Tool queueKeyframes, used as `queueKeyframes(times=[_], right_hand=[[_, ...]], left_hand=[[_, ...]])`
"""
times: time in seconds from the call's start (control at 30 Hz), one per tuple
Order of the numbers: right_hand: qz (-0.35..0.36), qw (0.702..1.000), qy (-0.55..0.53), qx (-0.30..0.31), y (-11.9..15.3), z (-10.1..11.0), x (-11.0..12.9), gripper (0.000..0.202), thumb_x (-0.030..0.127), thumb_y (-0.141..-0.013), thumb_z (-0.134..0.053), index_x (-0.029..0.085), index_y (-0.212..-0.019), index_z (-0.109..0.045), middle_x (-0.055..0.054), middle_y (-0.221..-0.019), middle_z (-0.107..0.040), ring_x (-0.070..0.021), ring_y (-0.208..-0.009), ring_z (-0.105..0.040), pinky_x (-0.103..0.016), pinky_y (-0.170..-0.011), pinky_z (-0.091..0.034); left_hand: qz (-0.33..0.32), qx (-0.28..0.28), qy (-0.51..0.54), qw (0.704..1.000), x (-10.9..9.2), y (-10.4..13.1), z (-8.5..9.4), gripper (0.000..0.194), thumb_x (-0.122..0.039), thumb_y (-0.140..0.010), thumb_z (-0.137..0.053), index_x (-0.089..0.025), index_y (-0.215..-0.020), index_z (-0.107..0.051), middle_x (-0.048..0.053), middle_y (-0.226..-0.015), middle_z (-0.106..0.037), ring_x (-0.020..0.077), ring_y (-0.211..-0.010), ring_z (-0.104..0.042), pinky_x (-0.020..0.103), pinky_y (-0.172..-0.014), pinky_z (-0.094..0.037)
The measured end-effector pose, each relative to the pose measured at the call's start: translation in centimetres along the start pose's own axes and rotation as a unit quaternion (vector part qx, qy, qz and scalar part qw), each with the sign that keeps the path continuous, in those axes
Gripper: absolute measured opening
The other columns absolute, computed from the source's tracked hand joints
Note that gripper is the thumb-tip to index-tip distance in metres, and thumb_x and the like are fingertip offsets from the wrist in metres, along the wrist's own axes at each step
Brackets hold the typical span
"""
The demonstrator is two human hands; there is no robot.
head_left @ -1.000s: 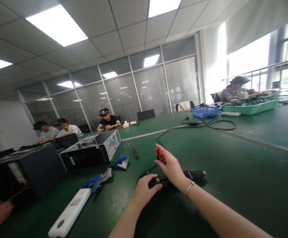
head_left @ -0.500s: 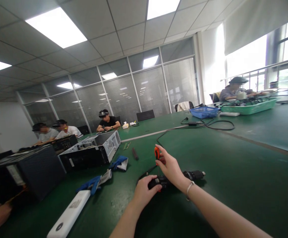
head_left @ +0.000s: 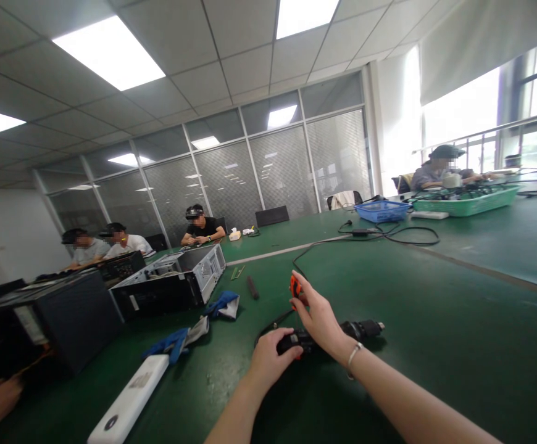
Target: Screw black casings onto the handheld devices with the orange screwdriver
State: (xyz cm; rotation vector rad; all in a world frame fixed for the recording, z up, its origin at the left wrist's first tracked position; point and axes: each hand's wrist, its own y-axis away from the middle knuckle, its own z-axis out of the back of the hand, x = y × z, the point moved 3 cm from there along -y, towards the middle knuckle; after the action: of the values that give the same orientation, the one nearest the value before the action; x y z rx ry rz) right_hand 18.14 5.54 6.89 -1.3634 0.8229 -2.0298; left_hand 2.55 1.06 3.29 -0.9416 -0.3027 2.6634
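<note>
A black electric screwdriver lies on the green table in front of me, its metal tip pointing right and its cord running off the left end. My left hand is wrapped round its left part. Above the tool, my right hand pinches the orange and black handle of a screwdriver, held upright over the tool body. The lower end of this screwdriver is hard to make out between my hands. My right forearm hides part of the tool's middle.
Blue and grey gloves and a white oblong device lie left, near an opened computer case and a dark case. A cable crosses the table ahead. Blue and green baskets stand far right. Several people sit around.
The screwdriver's orange handle has turned slightly between my right fingers. My left hand keeps its place on the electric screwdriver.
</note>
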Motion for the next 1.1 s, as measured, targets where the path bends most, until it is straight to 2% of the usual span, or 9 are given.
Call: queueKeyframes(times=[0.17,0.27,0.4,0.6,0.8,0.9,0.97,1.1], right_hand=[[-0.025,1.0,0.019,-0.002,-0.1,0.1,-0.3,0.062,0.024,-0.084,-0.055,0.028,-0.143,-0.036,-0.005,-0.098,-0.06,-0.0172,-0.077,-0.06,-0.033,-0.073,-0.055],[-0.03,1.0,-0.003,-0.001,-0.1,0.1,-0.4,0.061,0.021,-0.084,-0.053,0.028,-0.143,-0.036,-0.003,-0.094,-0.061,-0.0157,-0.074,-0.06,-0.032,-0.072,-0.054],[-0.033,0.999,-0.026,0.004,-0.1,-0.1,-0.3,0.064,0.02,-0.085,-0.05,0.027,-0.146,-0.03,-0.004,-0.1,-0.063,-0.0163,-0.078,-0.061,-0.032,-0.075,-0.054],[-0.041,0.999,-0.002,-0.015,-0.1,0.0,-0.7,0.06,0.024,-0.083,-0.055,0.027,-0.141,-0.039,-0.003,-0.094,-0.063,-0.0156,-0.071,-0.06,-0.031,-0.069,-0.054],[-0.025,1.0,-0.011,0.004,0.2,-0.2,-0.3,0.063,0.021,-0.087,-0.047,0.025,-0.147,-0.027,-0.005,-0.101,-0.065,-0.0161,-0.077,-0.062,-0.032,-0.075,-0.054],[-0.023,1.0,0.001,-0.014,0.2,-0.1,-0.6,0.062,0.028,-0.085,-0.055,0.027,-0.143,-0.034,-0.006,-0.107,-0.063,-0.017,-0.078,-0.062,-0.032,-0.073,-0.055],[-0.027,0.999,0.0,-0.031,0.1,0.0,-0.9,0.059,0.03,-0.083,-0.059,0.027,-0.139,-0.041,-0.006,-0.102,-0.062,-0.0166,-0.074,-0.061,-0.031,-0.069,-0.056],[-0.019,0.999,-0.028,-0.032,0.1,-0.2,-1.2,0.056,0.026,-0.086,-0.054,0.027,-0.14,-0.039,-0.005,-0.098,-0.064,-0.0162,-0.074,-0.062,-0.032,-0.072,-0.056]], left_hand=[[0.001,-0.002,-0.002,1.0,0.1,-0.1,-0.1,0.043,-0.042,-0.078,-0.067,-0.021,-0.115,-0.068,0.006,-0.113,-0.07,0.0265,-0.103,-0.064,0.034,-0.093,-0.047],[0.002,-0.001,-0.004,1.0,0.1,-0.1,-0.1,0.043,-0.043,-0.079,-0.067,-0.02,-0.115,-0.068,0.007,-0.113,-0.07,0.0267,-0.103,-0.064,0.034,-0.092,-0.048],[0.004,0.002,-0.002,1.0,-0.1,0.0,0.0,0.043,-0.043,-0.079,-0.066,-0.02,-0.114,-0.068,0.007,-0.111,-0.07,0.0263,-0.101,-0.064,0.034,-0.091,-0.048],[-0.001,0.002,-0.005,1.0,0.1,-0.1,0.0,0.042,-0.044,-0.079,-0.066,-0.02,-0.114,-0.067,0.007,-0.111,-0.07,0.0259,-0.101,-0.064,0.033,-0.091,-0.047],[-0.002,0.004,-0.009,1.0,0.4,-0.1,-0.1,0.042,-0.045,-0.08,-0.065,-0.022,-0.114,-0.068,0.006,-0.113,-0.07,0.0263,-0.102,-0.064,0.034,-0.091,-0.047],[0.004,0.004,-0.009,1.0,0.2,0.0,0.0,0.042,-0.043,-0.079,-0.067,-0.021,-0.115,-0.067,0.007,-0.113,-0.07,0.0262,-0.102,-0.064,0.034,-0.091,-0.048],[0.006,0.004,-0.005,1.0,0.0,0.0,0.1,0.043,-0.042,-0.078,-0.067,-0.02,-0.115,-0.068,0.007,-0.112,-0.07,0.0259,-0.102,-0.064,0.034,-0.091,-0.048],[0.002,0.003,0.0,1.0,-0.2,0.0,0.2,0.043,-0.043,-0.078,-0.067,-0.02,-0.114,-0.068,0.007,-0.113,-0.07,0.0262,-0.103,-0.064,0.034,-0.092,-0.047]])
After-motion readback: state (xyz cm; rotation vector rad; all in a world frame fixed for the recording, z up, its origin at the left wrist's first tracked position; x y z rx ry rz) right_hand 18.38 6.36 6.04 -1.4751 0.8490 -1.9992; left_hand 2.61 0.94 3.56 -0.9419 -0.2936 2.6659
